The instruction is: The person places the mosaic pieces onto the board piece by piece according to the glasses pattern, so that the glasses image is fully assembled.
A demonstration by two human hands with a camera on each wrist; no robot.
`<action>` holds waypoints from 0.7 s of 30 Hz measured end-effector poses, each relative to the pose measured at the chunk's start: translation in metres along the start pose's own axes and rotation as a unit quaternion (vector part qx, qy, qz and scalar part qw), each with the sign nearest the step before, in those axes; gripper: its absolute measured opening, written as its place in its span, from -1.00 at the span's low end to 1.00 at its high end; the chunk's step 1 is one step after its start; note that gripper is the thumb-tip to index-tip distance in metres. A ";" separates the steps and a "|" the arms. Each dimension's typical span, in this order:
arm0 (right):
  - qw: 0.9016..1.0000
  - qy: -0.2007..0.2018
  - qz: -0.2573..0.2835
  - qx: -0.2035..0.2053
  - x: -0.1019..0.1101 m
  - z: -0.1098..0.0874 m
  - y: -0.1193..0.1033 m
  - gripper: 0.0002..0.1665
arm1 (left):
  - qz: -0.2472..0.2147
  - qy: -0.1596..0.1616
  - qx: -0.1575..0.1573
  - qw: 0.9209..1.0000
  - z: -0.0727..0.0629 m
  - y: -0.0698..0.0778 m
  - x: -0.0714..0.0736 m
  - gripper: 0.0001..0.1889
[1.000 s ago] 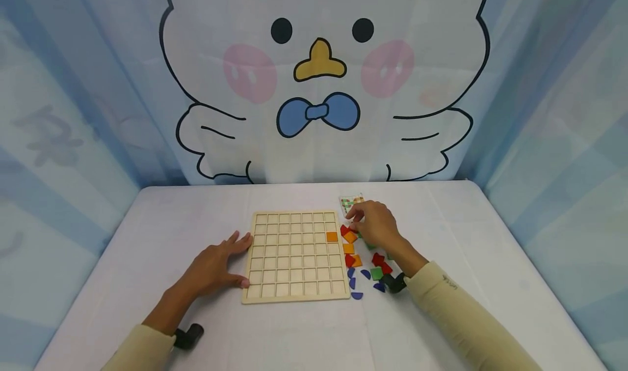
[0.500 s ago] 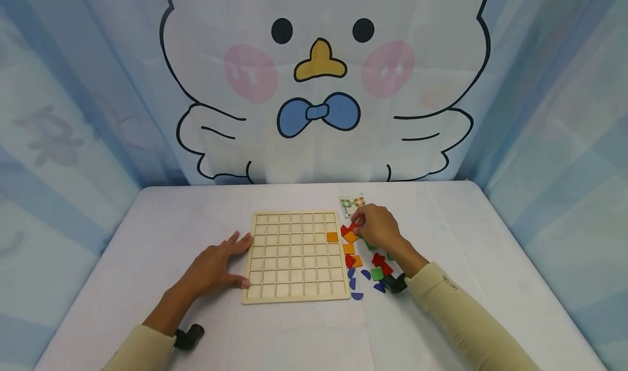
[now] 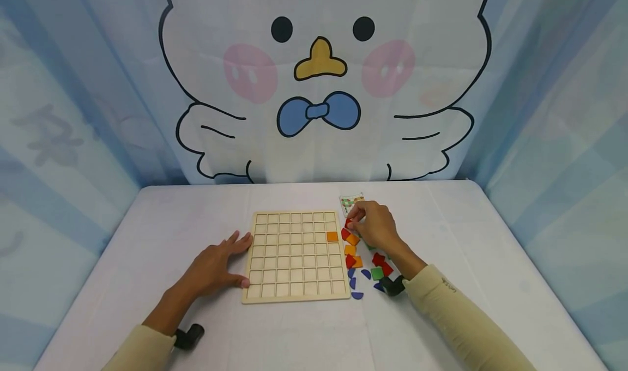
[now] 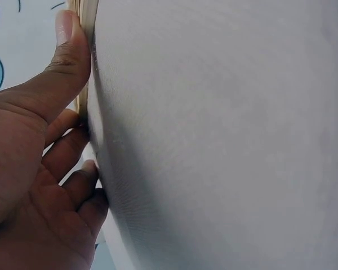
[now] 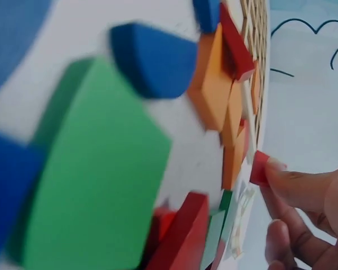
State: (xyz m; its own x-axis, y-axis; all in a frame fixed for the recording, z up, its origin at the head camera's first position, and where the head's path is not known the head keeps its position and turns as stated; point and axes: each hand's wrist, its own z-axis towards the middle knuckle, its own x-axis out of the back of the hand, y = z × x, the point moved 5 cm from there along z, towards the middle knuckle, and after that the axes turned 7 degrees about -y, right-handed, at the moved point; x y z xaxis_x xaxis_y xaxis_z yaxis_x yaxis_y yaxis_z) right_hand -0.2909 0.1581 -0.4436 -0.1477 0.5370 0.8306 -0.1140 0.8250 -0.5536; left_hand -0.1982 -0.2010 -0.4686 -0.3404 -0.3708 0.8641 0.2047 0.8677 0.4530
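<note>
A wooden grid board [image 3: 296, 212] lies flat on the table, with one orange square tile [image 3: 332, 236] in a right-hand cell. My left hand [image 3: 216, 265] rests at the board's left edge, thumb and fingers spread against the rim. In the left wrist view the thumb [image 4: 67, 53] touches the wooden edge. Just past the board's upper right corner, my right hand [image 3: 376, 224] pinches a small red block [image 5: 259, 167] between thumb and finger. Beneath and beside that hand lie loose orange blocks [image 3: 350, 250], red blocks [image 3: 386, 268] and a green block [image 3: 376, 273].
Blue half-round pieces [image 3: 357, 295] are scattered along the board's lower right side. A small printed pattern card [image 3: 349, 201] lies behind the right hand. A cartoon-printed curtain [image 3: 432, 158] hangs at the table's far edge.
My right hand has reached among the pieces and shifted slightly up and left with the red block. Neighbouring orange blocks have been nudged a little to the right. The left hand stays put.
</note>
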 end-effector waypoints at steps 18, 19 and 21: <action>0.999 -0.026 0.017 0.017 -0.023 0.015 -0.031 -0.93 | 0.001 0.001 -0.001 1.000 0.001 -0.002 -0.001 0.18; 0.999 -0.026 0.015 0.017 -0.023 0.016 -0.031 -0.93 | 0.001 0.001 0.001 1.000 0.001 -0.002 -0.002 0.18; 0.999 -0.027 0.007 0.016 -0.024 0.016 -0.033 -0.93 | 0.002 0.001 0.003 1.000 0.000 -0.002 -0.002 0.18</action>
State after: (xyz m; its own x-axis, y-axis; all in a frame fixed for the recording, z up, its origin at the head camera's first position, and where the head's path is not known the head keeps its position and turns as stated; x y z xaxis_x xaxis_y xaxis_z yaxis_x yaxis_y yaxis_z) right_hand -0.2991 0.1154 -0.4466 -0.2015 0.5381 0.8184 -0.1432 0.8104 -0.5681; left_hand -0.1983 -0.2023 -0.4713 -0.3381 -0.3672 0.8665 0.2006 0.8715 0.4475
